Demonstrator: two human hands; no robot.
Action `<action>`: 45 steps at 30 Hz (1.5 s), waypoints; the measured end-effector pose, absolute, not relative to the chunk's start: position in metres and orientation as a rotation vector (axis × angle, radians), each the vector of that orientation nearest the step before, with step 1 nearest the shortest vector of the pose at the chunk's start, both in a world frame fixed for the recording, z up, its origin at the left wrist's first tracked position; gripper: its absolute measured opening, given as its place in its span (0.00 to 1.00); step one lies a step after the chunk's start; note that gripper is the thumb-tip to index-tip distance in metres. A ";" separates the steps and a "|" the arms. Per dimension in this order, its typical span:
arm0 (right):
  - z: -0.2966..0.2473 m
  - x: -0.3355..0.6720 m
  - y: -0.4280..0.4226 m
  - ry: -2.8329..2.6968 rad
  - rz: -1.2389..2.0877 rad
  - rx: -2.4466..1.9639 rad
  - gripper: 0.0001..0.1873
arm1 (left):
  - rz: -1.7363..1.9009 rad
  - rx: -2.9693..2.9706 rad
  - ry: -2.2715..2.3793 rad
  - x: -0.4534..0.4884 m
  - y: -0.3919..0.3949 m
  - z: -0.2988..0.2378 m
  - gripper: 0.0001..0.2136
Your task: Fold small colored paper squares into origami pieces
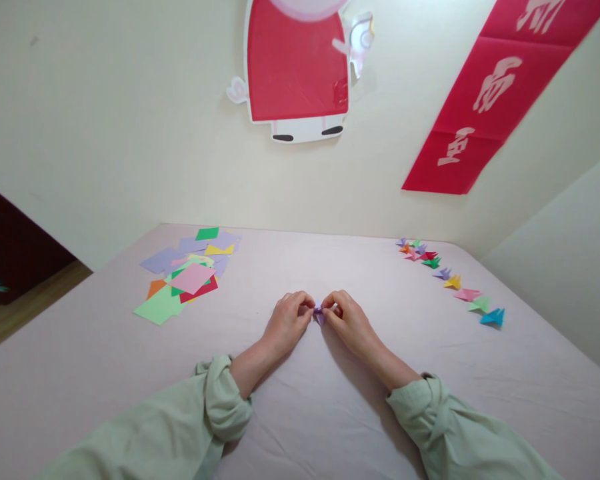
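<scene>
We see left hand [286,320] and right hand [349,321] together at frame centre, fingertips pinched on small purple paper piece [319,312], partly folded. Row of finished folded pieces [453,281] at right; stack of flat coloured sheets [187,275] at left, unfolded: we judge work mid-way.

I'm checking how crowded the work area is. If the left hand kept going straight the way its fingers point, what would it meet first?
The left hand points right, at the small purple folded paper it already pinches; just past that come the right hand's fingertips. Depth is hard to judge, but nothing else lies between.
</scene>
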State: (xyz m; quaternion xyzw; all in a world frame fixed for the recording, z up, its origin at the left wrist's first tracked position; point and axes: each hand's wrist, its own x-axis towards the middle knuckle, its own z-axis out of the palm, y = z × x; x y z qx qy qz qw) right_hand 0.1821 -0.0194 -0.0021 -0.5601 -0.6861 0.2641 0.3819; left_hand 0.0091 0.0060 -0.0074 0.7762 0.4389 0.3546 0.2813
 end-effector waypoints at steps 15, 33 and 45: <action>-0.005 0.179 -0.020 -1.779 0.686 -1.414 0.03 | 0.971 2.080 1.161 0.010 0.005 -0.004 0.03; 0.003 0.178 -0.022 -1.753 0.677 -1.401 0.05 | 0.977 2.006 1.144 0.007 0.007 -0.003 0.04; -0.001 0.178 -0.021 -1.787 0.571 -1.457 0.05 | 0.983 2.005 1.174 0.007 0.008 -0.005 0.04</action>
